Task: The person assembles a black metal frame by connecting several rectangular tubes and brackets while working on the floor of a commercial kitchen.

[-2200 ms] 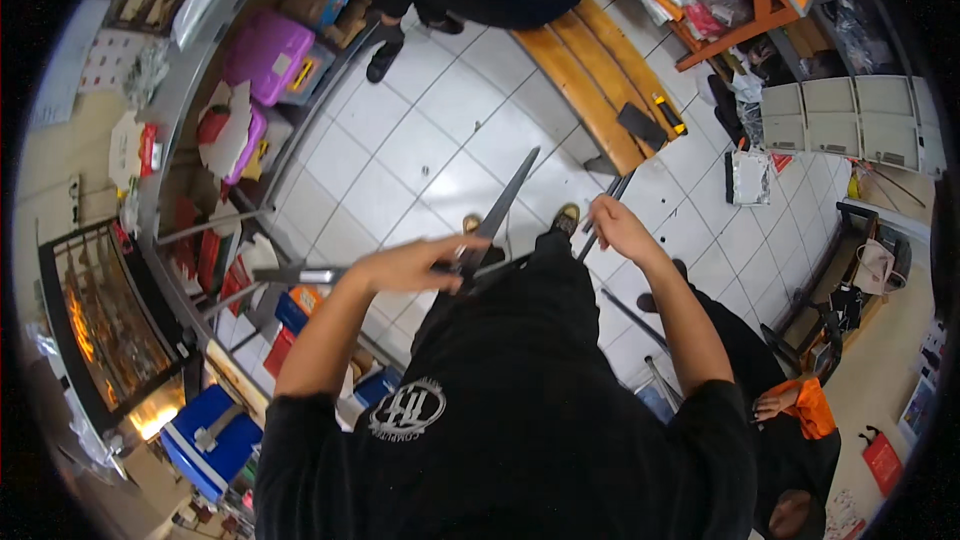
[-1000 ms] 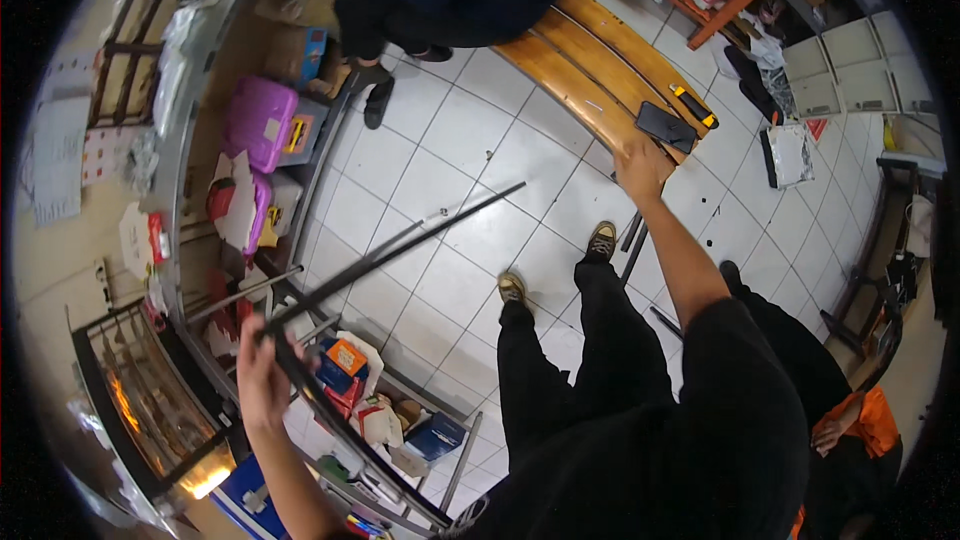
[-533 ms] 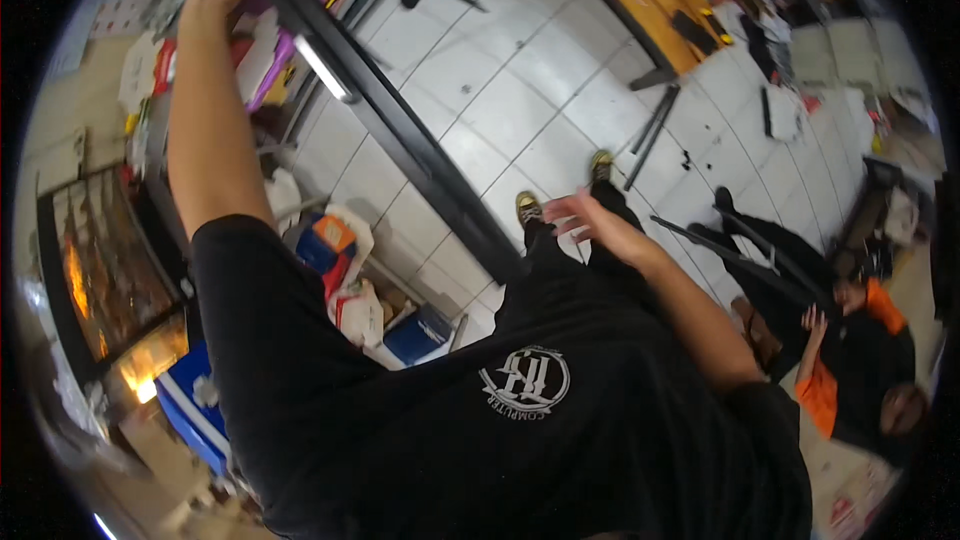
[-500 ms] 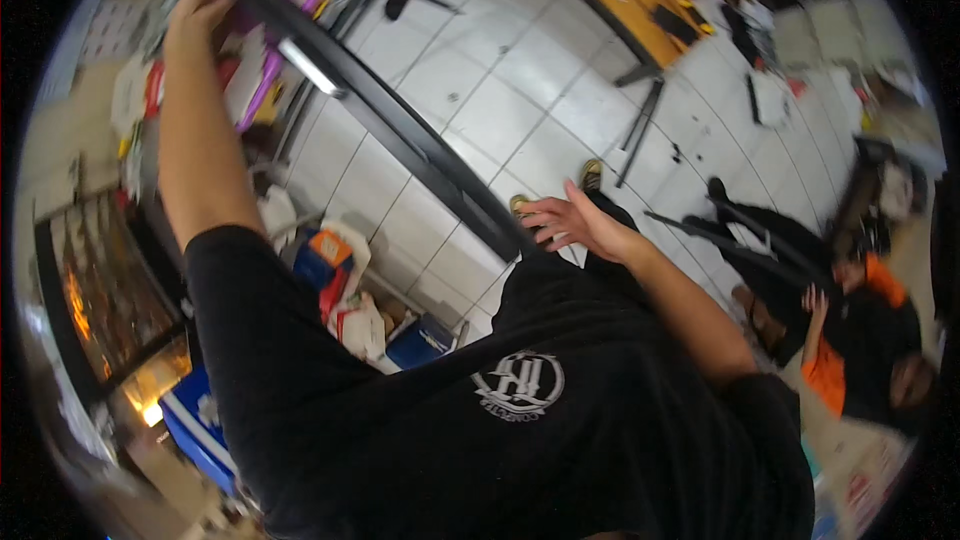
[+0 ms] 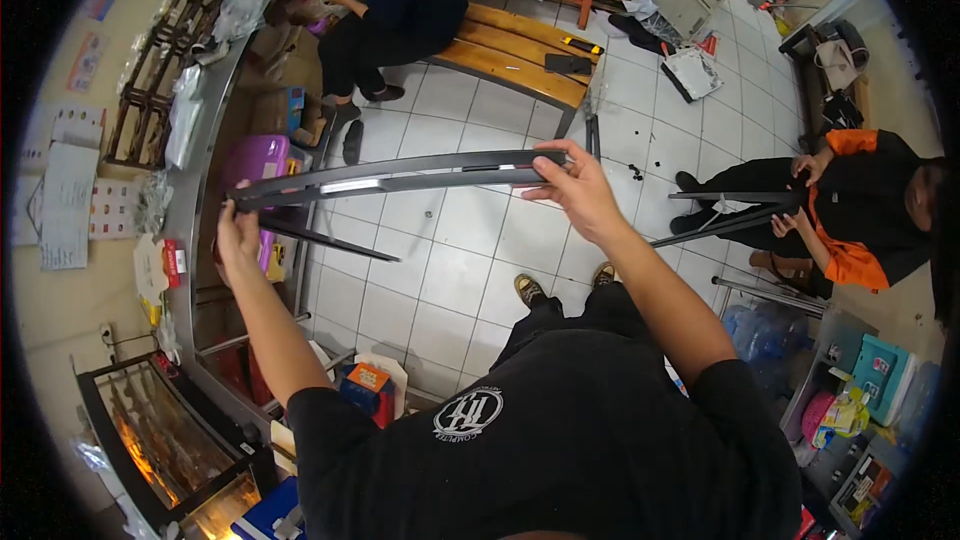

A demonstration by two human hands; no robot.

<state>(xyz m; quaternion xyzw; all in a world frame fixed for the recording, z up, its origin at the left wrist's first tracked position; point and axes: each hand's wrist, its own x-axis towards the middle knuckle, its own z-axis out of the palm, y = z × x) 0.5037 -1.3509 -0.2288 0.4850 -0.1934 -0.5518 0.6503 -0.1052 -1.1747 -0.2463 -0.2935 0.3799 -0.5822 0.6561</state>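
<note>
Held out level in front of me is a long dark grey metal frame of two slim bars lying close together, with a bright glint between them. My left hand is closed around its left end, where the bars meet. At the opposite end my right hand grips it, thumb on top and fingers partly hidden underneath. Another thin dark bar slants down to the right from near my left hand; whether it is joined to the frame, I cannot tell.
A person sits on a wooden bench at the back. At the right, another person in black and orange holds dark bars. A metal counter with a purple bin runs along the left. White tiles cover the floor.
The frame has swung from a steep diagonal to nearly level. My left hand has come down and nearer; my right hand, open before, has moved up and closed on the frame's right end.
</note>
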